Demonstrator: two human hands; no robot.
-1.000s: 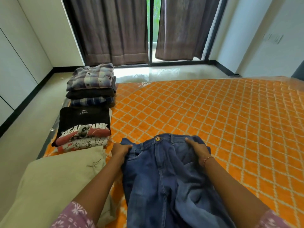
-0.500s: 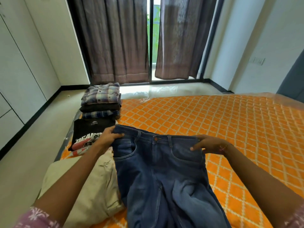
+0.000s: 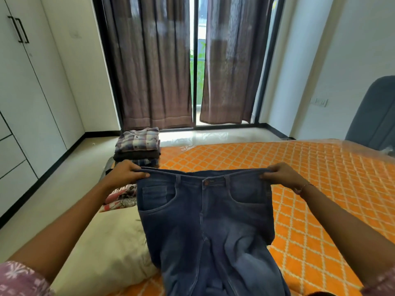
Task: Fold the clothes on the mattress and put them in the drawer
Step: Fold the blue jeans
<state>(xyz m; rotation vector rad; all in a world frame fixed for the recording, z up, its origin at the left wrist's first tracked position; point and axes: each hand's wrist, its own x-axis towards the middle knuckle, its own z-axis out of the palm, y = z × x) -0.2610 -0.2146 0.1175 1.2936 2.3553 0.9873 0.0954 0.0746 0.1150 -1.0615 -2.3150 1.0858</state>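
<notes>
A pair of dark blue jeans (image 3: 205,221) hangs stretched in front of me, front side facing me, legs trailing down onto the orange quilted mattress (image 3: 310,189). My left hand (image 3: 126,174) grips the waistband's left end. My right hand (image 3: 282,174) grips its right end. Both hands are lifted above the mattress. A stack of folded shirts (image 3: 137,146), a plaid one on top, sits at the mattress's far left corner. A folded printed tee (image 3: 120,197) lies nearer, partly hidden behind my left hand and the jeans.
A cream pillow (image 3: 106,248) lies at the near left, under the jeans' edge. White wardrobe doors and drawers (image 3: 19,124) line the left wall. Brown curtains (image 3: 154,67) hang over the glass door ahead. A grey chair (image 3: 374,116) stands at the right.
Both hands have raised the jeans off the mattress and pulled the waistband wide and flat. My view has tilted up, showing more of the room.
</notes>
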